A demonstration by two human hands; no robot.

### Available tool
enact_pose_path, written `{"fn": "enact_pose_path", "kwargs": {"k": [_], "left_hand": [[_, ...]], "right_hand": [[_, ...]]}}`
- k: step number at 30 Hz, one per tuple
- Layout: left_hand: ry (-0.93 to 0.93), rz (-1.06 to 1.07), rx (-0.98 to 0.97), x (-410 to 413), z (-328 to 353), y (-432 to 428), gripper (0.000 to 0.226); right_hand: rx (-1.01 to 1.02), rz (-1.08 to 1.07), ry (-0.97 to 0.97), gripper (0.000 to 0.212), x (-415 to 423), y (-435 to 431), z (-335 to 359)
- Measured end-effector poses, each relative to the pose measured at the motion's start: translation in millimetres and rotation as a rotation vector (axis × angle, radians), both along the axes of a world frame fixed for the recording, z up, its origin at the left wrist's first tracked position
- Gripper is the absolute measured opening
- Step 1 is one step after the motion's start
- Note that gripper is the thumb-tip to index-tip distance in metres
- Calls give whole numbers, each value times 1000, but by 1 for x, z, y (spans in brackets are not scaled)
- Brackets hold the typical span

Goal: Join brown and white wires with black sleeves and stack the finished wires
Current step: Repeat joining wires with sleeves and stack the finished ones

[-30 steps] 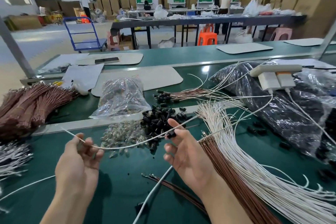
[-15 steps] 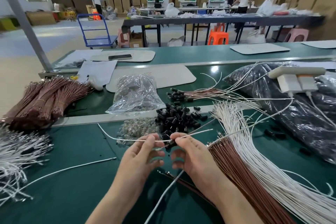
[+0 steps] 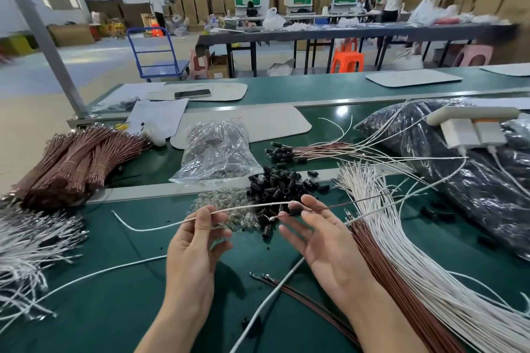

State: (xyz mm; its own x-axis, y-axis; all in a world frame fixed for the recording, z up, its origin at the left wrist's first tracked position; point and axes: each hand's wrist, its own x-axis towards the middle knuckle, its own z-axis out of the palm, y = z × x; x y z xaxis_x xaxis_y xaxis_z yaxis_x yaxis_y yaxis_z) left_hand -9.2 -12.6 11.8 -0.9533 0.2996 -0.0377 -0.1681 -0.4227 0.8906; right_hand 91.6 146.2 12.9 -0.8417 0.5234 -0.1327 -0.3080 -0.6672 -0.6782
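Observation:
My left hand (image 3: 198, 241) pinches a white wire (image 3: 246, 207) that runs from the left across to my right hand (image 3: 321, 235). Between the thumb and fingertips of that right hand sits a black sleeve (image 3: 294, 210), with a thin brown wire (image 3: 350, 203) leading off to the right. A pile of loose black sleeves (image 3: 278, 186) lies just beyond my hands. Loose white wires (image 3: 401, 241) and brown wires (image 3: 381, 266) fan out on the right. Finished joined wires (image 3: 309, 150) lie stacked further back.
A clear bag of metal parts (image 3: 218, 152) and a loose heap of terminals (image 3: 226, 203) sit behind my hands. Bundled brown wires (image 3: 74, 160) and white wires (image 3: 25, 249) lie left. A black plastic bag (image 3: 464, 180) with a power strip (image 3: 470, 126) fills the right.
My hands have drawn apart a little. The sleeve now sits on the wire at my right fingertips, and the brown wire stretches out to the right.

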Motion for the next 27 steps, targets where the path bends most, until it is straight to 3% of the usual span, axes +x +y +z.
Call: {"fn": "enact_pose_path", "kwargs": {"k": [9, 27], "left_hand": [[16, 14, -6, -3, -3, -2, 20], [91, 77, -156, -6, -9, -2, 20]], "right_hand": [[-146, -19, 51, 24, 1, 3, 3], [-108, 10, 87, 27, 2, 4, -1]]}}
